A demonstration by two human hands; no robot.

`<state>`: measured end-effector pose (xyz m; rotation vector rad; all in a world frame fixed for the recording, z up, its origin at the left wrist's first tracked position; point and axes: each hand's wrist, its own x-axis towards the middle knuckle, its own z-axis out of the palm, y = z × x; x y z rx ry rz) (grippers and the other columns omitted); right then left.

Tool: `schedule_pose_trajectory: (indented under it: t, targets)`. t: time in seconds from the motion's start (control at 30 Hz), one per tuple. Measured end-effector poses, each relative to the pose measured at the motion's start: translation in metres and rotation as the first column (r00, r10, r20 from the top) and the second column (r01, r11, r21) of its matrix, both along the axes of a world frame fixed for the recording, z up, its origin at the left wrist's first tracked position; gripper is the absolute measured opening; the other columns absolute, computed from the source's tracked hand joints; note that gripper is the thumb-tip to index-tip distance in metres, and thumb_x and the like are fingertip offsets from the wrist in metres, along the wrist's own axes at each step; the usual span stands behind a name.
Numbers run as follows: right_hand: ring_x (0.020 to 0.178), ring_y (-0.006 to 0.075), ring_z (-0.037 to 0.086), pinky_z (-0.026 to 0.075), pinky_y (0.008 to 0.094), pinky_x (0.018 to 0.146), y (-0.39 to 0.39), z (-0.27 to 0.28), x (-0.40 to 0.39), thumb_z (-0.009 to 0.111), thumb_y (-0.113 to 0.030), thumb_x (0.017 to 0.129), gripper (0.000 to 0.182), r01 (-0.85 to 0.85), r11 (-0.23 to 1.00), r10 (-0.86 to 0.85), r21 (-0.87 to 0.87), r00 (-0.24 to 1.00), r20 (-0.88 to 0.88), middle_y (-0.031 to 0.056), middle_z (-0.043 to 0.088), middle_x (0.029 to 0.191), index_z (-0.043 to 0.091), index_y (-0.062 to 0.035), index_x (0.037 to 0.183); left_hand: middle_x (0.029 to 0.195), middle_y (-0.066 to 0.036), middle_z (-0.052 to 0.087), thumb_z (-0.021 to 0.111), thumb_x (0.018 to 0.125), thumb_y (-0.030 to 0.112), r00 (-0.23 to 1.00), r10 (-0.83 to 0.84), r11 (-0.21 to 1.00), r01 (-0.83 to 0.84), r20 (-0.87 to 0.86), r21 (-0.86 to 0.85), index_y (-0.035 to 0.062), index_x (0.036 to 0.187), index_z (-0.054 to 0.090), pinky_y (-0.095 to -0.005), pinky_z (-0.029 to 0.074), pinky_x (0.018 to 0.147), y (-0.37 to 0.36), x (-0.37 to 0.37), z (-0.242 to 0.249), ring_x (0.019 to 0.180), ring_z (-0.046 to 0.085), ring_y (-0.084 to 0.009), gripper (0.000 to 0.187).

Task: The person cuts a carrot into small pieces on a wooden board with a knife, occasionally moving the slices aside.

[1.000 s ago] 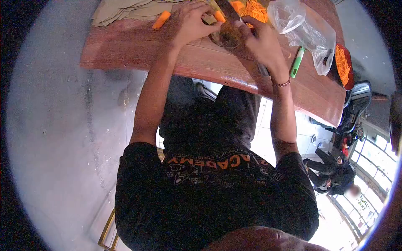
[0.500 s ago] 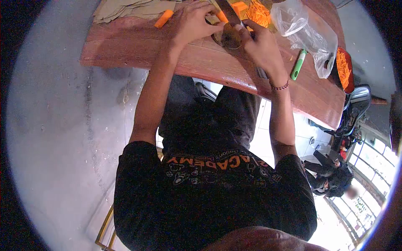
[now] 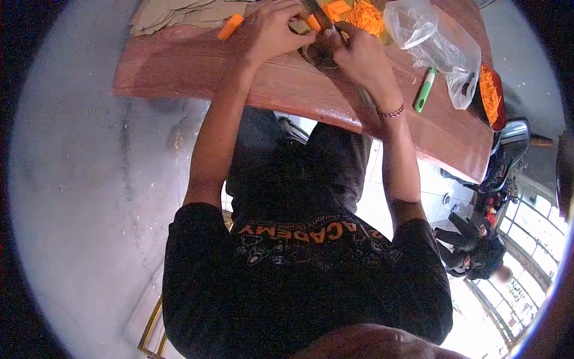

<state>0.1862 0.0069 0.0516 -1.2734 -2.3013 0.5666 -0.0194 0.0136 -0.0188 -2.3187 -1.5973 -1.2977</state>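
At the top of the head view, my left hand [image 3: 276, 29] is curled with its fingers closed about a short orange carrot piece [image 3: 313, 23]. My right hand [image 3: 363, 55] grips a knife [image 3: 317, 12], its dark blade slanting up and left beside that piece. Under the hands is a dark, roundish surface [image 3: 320, 55], partly hidden. Shredded carrot [image 3: 366, 18] is heaped just beyond my right hand, with larger carrot chunks [image 3: 336, 8] next to it. Another carrot piece [image 3: 230, 27] lies left of my left hand.
On the reddish wooden table [image 3: 179, 69] are brown paper or cardboard sheets [image 3: 170, 15], a clear plastic bag [image 3: 412, 27] and a green-handled tool [image 3: 426, 90]. A red tray [image 3: 501, 113] of shredded carrot sits at the right edge. A person [image 3: 478, 245] is in the right background.
My right hand and the knife have shifted slightly up and left, nearer my left hand. The left hand stays almost in place, still around the carrot piece.
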Motion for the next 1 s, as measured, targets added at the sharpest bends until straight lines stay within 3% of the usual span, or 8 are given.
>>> schedule_pose_trajectory:
  t: [0.07,0.13,0.27,0.37,0.57,0.87,0.93,1.0]
  targets:
    - [0.084,0.0489,0.064,0.052,0.0555,0.075,0.002,-0.003,0.001,0.052,-0.028,0.094,0.032,-0.026,0.999,0.027,0.036,1.000,-0.014,0.0317,0.065,0.086,0.065,0.0014,0.100,0.094,-0.015,0.070,0.086,0.065,0.029,0.998,0.038,0.997,-0.035,-0.048,0.074,0.0030,0.090,0.070,-0.0389,0.055,0.085,-0.002,0.002,0.004,0.091,0.069,-0.0311,0.039]
    - [0.085,0.0495,0.064,0.052,0.0558,0.077,0.004,-0.003,-0.003,0.052,-0.029,0.095,0.034,-0.005,1.000,0.006,0.023,0.999,-0.033,0.0321,0.065,0.085,0.065,0.0020,0.100,0.097,-0.017,0.070,0.086,0.066,0.028,1.000,0.008,0.996,-0.010,-0.027,-0.085,0.0023,0.092,0.070,-0.0384,0.054,0.088,-0.006,0.003,0.015,0.093,0.068,-0.0321,0.040]
    - [0.087,0.0495,0.064,0.052,0.0557,0.078,0.010,-0.010,-0.006,0.052,-0.029,0.094,0.035,0.029,1.000,-0.029,0.001,0.999,-0.038,0.0321,0.065,0.086,0.065,0.0036,0.099,0.097,-0.016,0.070,0.086,0.065,0.026,0.999,-0.031,0.995,0.029,-0.019,-0.095,0.0031,0.093,0.070,-0.0380,0.055,0.088,-0.003,0.001,0.014,0.093,0.068,-0.0325,0.039]
    - [0.088,0.0489,0.065,0.052,0.0551,0.079,0.015,-0.013,-0.015,0.054,-0.029,0.092,0.036,0.038,0.999,-0.038,0.000,0.998,-0.059,0.0322,0.065,0.087,0.065,0.0048,0.098,0.098,-0.015,0.070,0.085,0.064,0.024,0.997,-0.039,0.999,0.039,-0.065,0.007,0.0049,0.093,0.070,-0.0387,0.055,0.087,-0.003,0.000,0.012,0.094,0.068,-0.0325,0.037]
    - [0.090,0.0489,0.065,0.053,0.0537,0.081,0.034,-0.012,-0.010,0.057,-0.034,0.090,0.039,0.039,0.997,-0.043,0.066,0.998,0.055,0.0326,0.066,0.090,0.065,0.0037,0.098,0.098,-0.014,0.070,0.085,0.064,0.024,0.998,-0.048,0.995,0.051,0.036,-0.086,0.0070,0.091,0.071,-0.0394,0.054,0.087,-0.005,0.000,0.014,0.096,0.067,-0.0317,0.035]
    - [0.092,0.0463,0.065,0.052,0.0509,0.080,0.018,0.007,0.018,0.057,-0.039,0.093,0.043,0.089,0.987,-0.096,-0.132,0.994,-0.049,0.0305,0.067,0.090,0.063,0.0022,0.105,0.100,-0.014,0.070,0.086,0.067,0.031,1.000,0.004,0.991,-0.004,-0.005,-0.136,0.0064,0.092,0.072,-0.0394,0.053,0.091,-0.005,0.003,0.011,0.099,0.066,-0.0316,0.038]
    - [0.094,0.0461,0.065,0.051,0.0506,0.082,0.001,0.029,0.012,0.058,-0.037,0.093,0.042,0.097,0.909,-0.148,-0.406,0.984,-0.096,0.0304,0.066,0.093,0.062,0.0022,0.107,0.099,-0.014,0.070,0.086,0.068,0.033,1.000,0.013,0.999,-0.014,-0.024,-0.049,0.0069,0.093,0.072,-0.0396,0.052,0.091,-0.003,0.001,0.005,0.098,0.067,-0.0315,0.040]
    - [0.094,0.0462,0.065,0.051,0.0504,0.082,0.003,0.013,0.015,0.058,-0.036,0.093,0.041,0.078,0.953,-0.108,-0.292,0.991,-0.085,0.0306,0.066,0.093,0.061,0.0020,0.108,0.098,-0.014,0.070,0.086,0.068,0.034,1.000,0.004,0.998,-0.005,-0.017,-0.060,0.0070,0.094,0.072,-0.0394,0.053,0.090,-0.001,-0.002,0.003,0.097,0.067,-0.0315,0.040]
